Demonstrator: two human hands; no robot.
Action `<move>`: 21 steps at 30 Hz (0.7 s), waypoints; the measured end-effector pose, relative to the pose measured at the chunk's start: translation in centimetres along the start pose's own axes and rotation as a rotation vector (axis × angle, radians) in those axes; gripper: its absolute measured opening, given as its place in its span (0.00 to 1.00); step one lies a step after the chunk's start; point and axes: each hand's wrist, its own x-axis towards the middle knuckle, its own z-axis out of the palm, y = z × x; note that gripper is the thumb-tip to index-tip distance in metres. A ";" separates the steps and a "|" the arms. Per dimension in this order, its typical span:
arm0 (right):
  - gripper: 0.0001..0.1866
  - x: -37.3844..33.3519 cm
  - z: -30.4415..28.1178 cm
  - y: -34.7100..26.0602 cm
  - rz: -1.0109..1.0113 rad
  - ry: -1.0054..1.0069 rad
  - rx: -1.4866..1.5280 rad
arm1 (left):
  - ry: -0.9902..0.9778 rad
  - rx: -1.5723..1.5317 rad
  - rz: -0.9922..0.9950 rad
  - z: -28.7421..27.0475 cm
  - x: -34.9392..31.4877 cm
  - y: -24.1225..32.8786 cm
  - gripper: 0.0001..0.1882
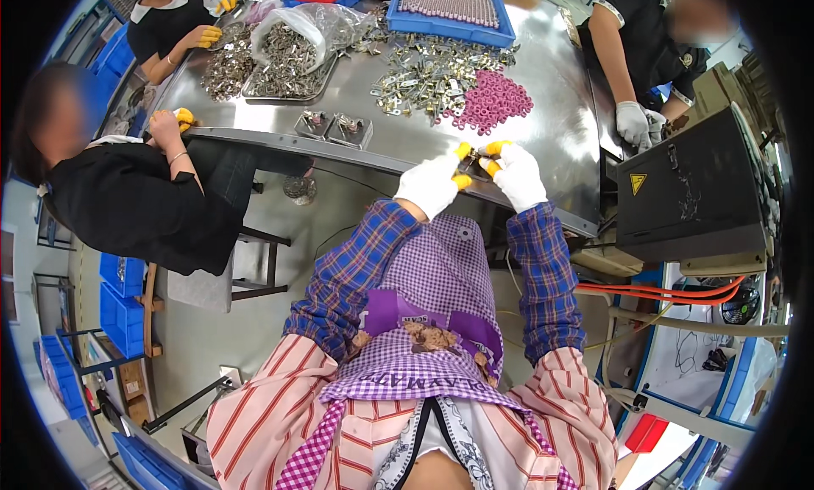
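My left hand point(429, 183) and my right hand point(519, 178), in white gloves with yellow fingertips, meet over the table's front edge. Their fingers are pinched close around something small and dark point(478, 166), too small and covered to name. Just beyond my fingertips is a pile of pink rings point(492, 102). It borders a loose heap of small metal parts point(415, 76), silver and brass coloured. At the back, a blue tray point(452, 34) holds rows of parts with pinkish pieces.
A steel table point(551, 58) spans the front. On its left are a metal tray point(292, 90) with a bag of metal parts point(288, 45), and two small boxes point(331, 127). Co-workers point(136, 193) sit left and right. A black cabinet point(691, 197) stands at right.
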 end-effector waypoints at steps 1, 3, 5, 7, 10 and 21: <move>0.12 0.2 0.2 0.5 -0.003 0.016 -0.030 | 0.056 -0.131 -0.050 -0.6 0.3 0.3 0.25; 0.13 0.4 0.8 1.5 -0.008 0.049 -0.088 | 0.164 -0.390 -0.149 -1.7 1.2 0.6 0.21; 0.13 0.4 1.1 1.5 -0.012 0.064 -0.115 | 0.219 -0.519 -0.201 -1.8 1.9 0.4 0.19; 0.14 0.1 1.3 0.0 0.014 0.093 -0.001 | 0.239 -0.375 -0.152 -1.1 3.0 0.7 0.15; 0.15 0.1 1.1 -0.6 0.043 0.129 0.110 | 0.255 -0.232 -0.097 -0.6 4.3 0.9 0.13; 0.19 -1.3 1.3 0.6 -0.219 0.145 -0.281 | 0.381 0.304 0.364 -0.8 5.0 0.0 0.11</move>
